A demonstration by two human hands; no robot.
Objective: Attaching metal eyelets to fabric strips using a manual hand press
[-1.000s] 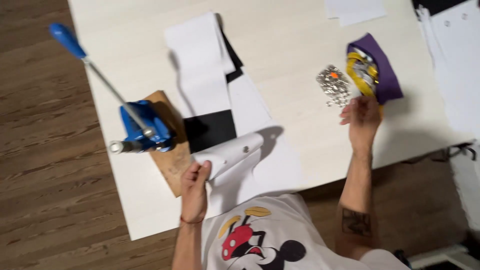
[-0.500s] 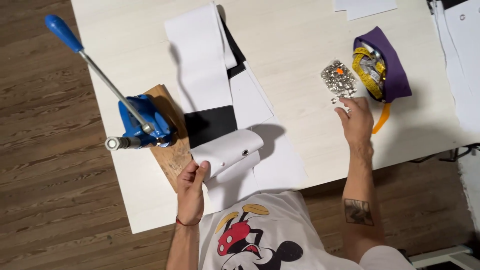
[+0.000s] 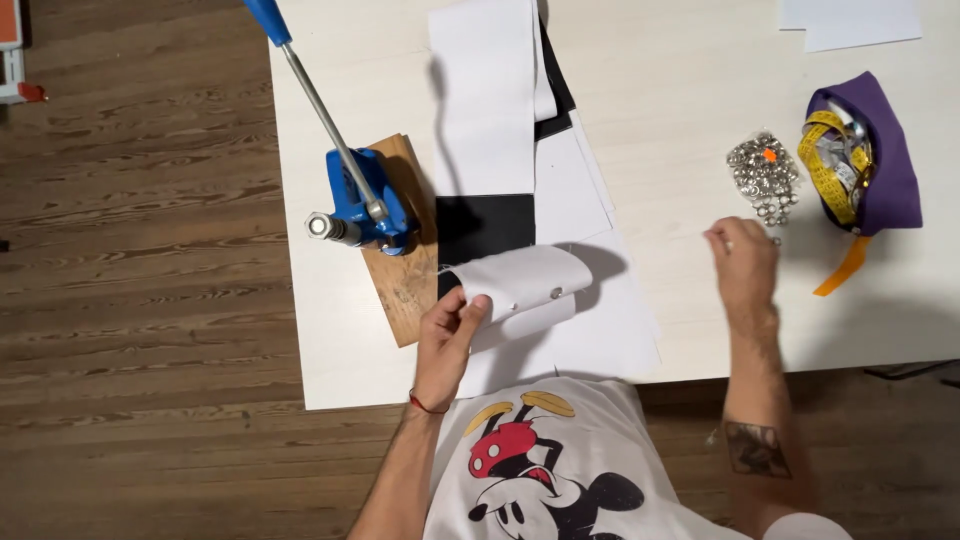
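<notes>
My left hand [image 3: 448, 335] grips the curled edge of a white fabric strip [image 3: 525, 283] that carries a small metal eyelet, just right of the wooden base [image 3: 405, 285] of a blue hand press [image 3: 362, 205] with a long lever. My right hand [image 3: 742, 262] hovers over the white table [image 3: 680, 90], its fingertips pinched on a small metal eyelet. It is just left of and below a pile of silver eyelets [image 3: 765, 178]. Black fabric [image 3: 485, 225] lies under the white strips.
A purple pouch [image 3: 880, 150] with a yellow measuring tape [image 3: 828, 170] sits at the table's right. White paper sheets [image 3: 850, 20] lie at the far right corner. Wooden floor [image 3: 140, 260] spreads to the left. The table's near edge is at my torso.
My right hand has drawn back from the eyelet pile toward the left with its fingers pinched. My left hand stays on the curled white strip.
</notes>
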